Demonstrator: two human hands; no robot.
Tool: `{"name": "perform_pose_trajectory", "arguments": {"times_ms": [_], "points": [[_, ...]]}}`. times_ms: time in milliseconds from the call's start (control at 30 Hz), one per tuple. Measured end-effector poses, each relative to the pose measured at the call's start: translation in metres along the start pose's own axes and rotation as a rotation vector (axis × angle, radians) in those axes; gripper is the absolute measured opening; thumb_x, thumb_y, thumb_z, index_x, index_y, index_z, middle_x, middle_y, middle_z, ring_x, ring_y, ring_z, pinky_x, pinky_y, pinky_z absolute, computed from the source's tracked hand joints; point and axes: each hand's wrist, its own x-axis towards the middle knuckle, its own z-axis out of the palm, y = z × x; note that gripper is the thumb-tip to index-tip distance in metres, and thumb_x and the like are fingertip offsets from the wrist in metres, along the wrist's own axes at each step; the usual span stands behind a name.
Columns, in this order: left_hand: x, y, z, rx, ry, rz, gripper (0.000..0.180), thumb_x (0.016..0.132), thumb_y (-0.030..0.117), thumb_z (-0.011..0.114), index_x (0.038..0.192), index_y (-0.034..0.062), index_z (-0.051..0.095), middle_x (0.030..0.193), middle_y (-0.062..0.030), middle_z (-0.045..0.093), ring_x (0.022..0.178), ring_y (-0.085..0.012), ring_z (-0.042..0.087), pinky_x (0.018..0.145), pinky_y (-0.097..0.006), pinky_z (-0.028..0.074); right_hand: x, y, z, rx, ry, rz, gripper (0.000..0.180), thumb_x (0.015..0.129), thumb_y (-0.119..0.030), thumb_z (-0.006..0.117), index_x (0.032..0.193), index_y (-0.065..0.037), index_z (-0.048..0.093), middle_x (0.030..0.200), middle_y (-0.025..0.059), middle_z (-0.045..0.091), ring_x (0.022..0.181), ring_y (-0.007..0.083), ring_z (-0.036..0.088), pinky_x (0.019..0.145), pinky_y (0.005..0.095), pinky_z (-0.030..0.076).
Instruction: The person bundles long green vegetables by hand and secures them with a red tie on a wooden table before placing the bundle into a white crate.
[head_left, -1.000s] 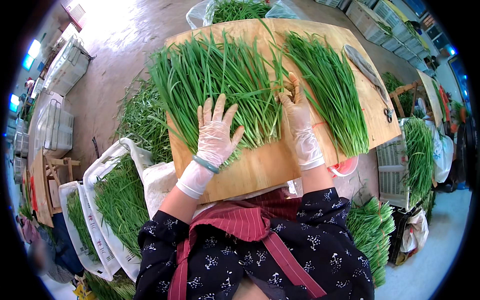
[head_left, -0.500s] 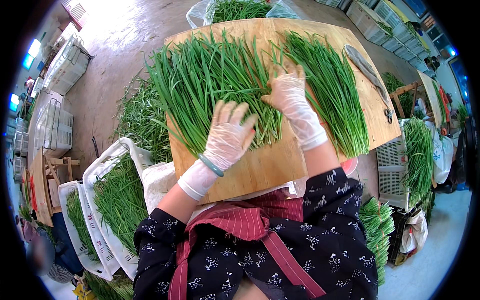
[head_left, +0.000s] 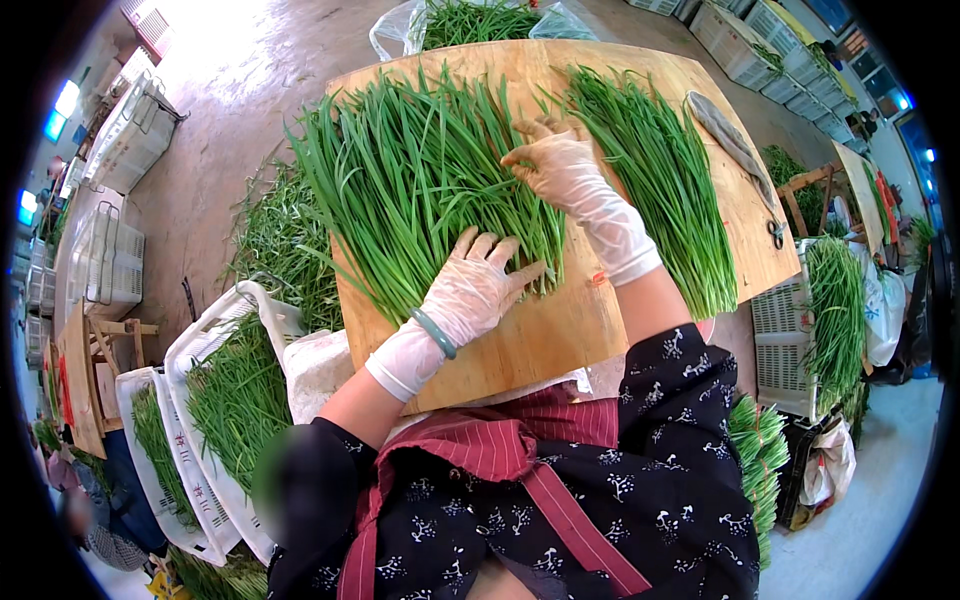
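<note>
A broad pile of garlic chives (head_left: 400, 180) lies on the wooden board (head_left: 480, 370) in front of me. My left hand (head_left: 468, 290), in a thin whitish glove with a green bangle at the wrist, rests with fingers spread at the pile's near, cut ends. My right hand (head_left: 560, 170), gloved too, is at the pile's right edge with fingers bent but apart; nothing shows held in it. To its right lies a narrower bundle of chives (head_left: 655, 190). A small red band (head_left: 599, 279) lies on the board below my right wrist.
On the board's right side are a grey cloth (head_left: 725, 135) and scissors (head_left: 776, 234). White crates (head_left: 215, 460) of chives stand at the lower left, and another crate (head_left: 782, 340) at the right. Loose greens (head_left: 285, 235) lie on the floor beside the board.
My right hand has moved left and slightly up, off the gap between the bundles to the pile's edge. My left hand has shifted slightly right and down along the cut ends.
</note>
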Motion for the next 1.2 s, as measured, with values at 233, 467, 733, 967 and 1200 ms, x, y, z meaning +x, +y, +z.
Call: {"name": "perform_pose_trajectory", "arguments": {"times_ms": [233,467,733,967,1200], "points": [[-0.002,0.0,0.0,0.023,-0.006,-0.012,0.04,0.077,0.023,0.054,0.117,0.0264,0.054,0.118,-0.0111,0.044,0.11,-0.0311,0.039,0.097,-0.048,0.029,0.008,-0.019,-0.022,-0.016,-0.022,-0.02,0.02,0.07,-0.026,0.066,0.09,-0.029,0.065,0.127,-0.0022,0.046,0.124,0.0248,0.033,0.104,0.0526,0.013],[0.002,0.002,0.001,0.023,-0.02,-0.003,0.038,0.078,0.025,0.053,0.116,0.0273,0.054,0.122,-0.0114,0.042,0.112,-0.0324,0.038,0.098,-0.048,0.029,-0.014,-0.016,0.029,-0.227,0.064,-0.039,0.018,0.067,-0.024,0.066,0.084,-0.02,0.067,0.121,0.0002,0.051,0.121,0.025,0.035,0.103,0.0531,0.011],[0.0,0.001,-0.001,0.009,-0.036,-0.017,0.033,0.078,0.025,0.054,0.11,0.0256,0.057,0.128,-0.0127,0.038,0.114,-0.0361,0.037,0.098,-0.048,0.027,-0.004,-0.011,0.005,-0.014,0.58,0.139,0.011,0.068,-0.019,0.067,0.076,-0.017,0.059,0.104,-0.0045,0.058,0.106,0.0197,0.048,0.1,0.047,0.015],[0.002,0.001,0.002,-0.026,-0.029,-0.01,0.033,0.078,0.025,0.055,0.111,0.0248,0.057,0.129,-0.0132,0.038,0.115,-0.0367,0.036,0.098,-0.049,0.026,0.0,0.011,-0.054,1.569,0.464,0.281,0.023,0.079,-0.018,0.066,0.094,0.0,0.062,0.088,0.0024,0.062,0.075,0.0105,0.055,0.072,0.0205,0.045],[-0.002,0.0,0.001,-0.006,-0.058,-0.036,0.034,0.08,0.026,0.054,0.114,0.0261,0.056,0.129,-0.0134,0.038,0.116,-0.036,0.036,0.099,-0.048,0.026,0.008,0.02,-0.066,0.812,-0.185,0.221,0.016,0.081,-0.012,0.058,0.096,-0.006,0.062,0.08,0.0033,0.065,0.072,0.0095,0.058,0.071,0.0233,0.047]]}}
